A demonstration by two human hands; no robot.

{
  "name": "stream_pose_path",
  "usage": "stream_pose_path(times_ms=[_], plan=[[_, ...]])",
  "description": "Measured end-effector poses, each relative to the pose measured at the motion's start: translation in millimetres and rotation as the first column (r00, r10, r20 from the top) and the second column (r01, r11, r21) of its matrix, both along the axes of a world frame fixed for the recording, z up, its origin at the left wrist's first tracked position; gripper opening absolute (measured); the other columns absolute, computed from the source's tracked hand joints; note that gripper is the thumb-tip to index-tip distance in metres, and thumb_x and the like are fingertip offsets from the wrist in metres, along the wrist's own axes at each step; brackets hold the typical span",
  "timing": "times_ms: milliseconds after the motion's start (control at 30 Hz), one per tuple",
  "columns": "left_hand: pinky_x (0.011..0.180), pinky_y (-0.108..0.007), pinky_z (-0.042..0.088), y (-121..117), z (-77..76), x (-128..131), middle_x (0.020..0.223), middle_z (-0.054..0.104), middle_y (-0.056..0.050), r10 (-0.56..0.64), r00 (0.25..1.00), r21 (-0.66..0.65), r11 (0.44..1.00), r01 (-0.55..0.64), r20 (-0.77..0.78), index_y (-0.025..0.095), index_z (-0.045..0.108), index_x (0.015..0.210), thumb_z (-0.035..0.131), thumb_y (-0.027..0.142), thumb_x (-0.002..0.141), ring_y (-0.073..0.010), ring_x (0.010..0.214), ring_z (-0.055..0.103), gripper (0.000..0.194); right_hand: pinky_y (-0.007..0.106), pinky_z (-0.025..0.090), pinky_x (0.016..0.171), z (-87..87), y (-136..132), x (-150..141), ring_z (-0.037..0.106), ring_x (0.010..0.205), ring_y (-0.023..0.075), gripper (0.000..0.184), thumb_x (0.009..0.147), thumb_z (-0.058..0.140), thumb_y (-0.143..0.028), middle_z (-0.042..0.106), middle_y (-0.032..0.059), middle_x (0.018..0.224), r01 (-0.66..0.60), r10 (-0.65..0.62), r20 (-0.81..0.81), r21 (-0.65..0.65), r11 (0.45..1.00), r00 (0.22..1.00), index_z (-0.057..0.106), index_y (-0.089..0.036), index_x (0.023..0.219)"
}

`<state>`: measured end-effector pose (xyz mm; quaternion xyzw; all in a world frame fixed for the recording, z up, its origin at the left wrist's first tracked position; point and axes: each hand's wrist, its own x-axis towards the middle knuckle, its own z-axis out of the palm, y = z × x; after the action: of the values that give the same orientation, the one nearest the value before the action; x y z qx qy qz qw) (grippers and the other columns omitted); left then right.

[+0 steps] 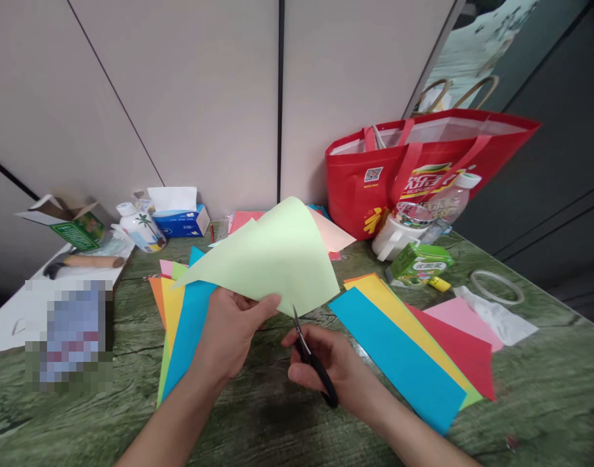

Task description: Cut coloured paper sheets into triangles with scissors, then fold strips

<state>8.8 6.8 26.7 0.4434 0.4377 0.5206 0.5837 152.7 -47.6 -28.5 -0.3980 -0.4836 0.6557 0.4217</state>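
A pale green sheet of paper (272,256) is raised above the table and bends over in a curve. My left hand (233,324) pinches its near edge between thumb and fingers. In my right hand (326,363) is a pair of scissors (314,366) with black handles, the blades pointing up at the paper's lower edge. The blade tips meet that edge just right of my left thumb; whether they have cut into it I cannot tell. Blue paper (192,337) with yellow and orange sheets lies under my left hand. Blue strips (404,357) over yellow and red sheets lie to the right.
A red shopping bag (365,194) stands at the back right, by a white mug (397,237), a plastic bottle (452,204) and a green carton (418,264). A tape roll (496,287) lies farther right. At the back left are a tissue box (180,222), a white bottle (141,227) and an open box (76,224).
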Motion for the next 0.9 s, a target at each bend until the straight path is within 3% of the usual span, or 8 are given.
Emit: stream_pose_path(times_ms=[367,900], plan=[[0.069,-0.026,0.053,-2.1,3.0,2.8,0.098,0.072,-0.004,0.024,0.999,0.012,1.000,-0.024,0.042,0.020,0.059,0.111,0.075,0.014,0.061,-0.0180,0.086,0.066,0.053,0.021,0.028,0.051,-3.5,1.0,-0.4,0.035,0.054,0.0071,0.030,0.067,0.074,-0.033,0.044,-0.0059,0.061,0.014,-0.013,-0.029,0.040,0.999,0.999,0.057,-0.016,0.084],[0.071,-0.028,0.054,-4.4,5.4,3.4,0.098,0.071,-0.006,0.046,0.998,-0.007,0.999,-0.045,0.051,0.018,0.057,0.114,0.076,0.016,0.059,-0.0214,0.090,0.065,0.059,0.022,0.027,0.049,0.1,-0.3,-2.1,0.033,0.052,0.0074,0.030,0.067,0.074,-0.037,0.043,-0.0059,0.058,0.042,-0.039,-0.048,0.056,0.998,0.998,0.058,-0.017,0.081]])
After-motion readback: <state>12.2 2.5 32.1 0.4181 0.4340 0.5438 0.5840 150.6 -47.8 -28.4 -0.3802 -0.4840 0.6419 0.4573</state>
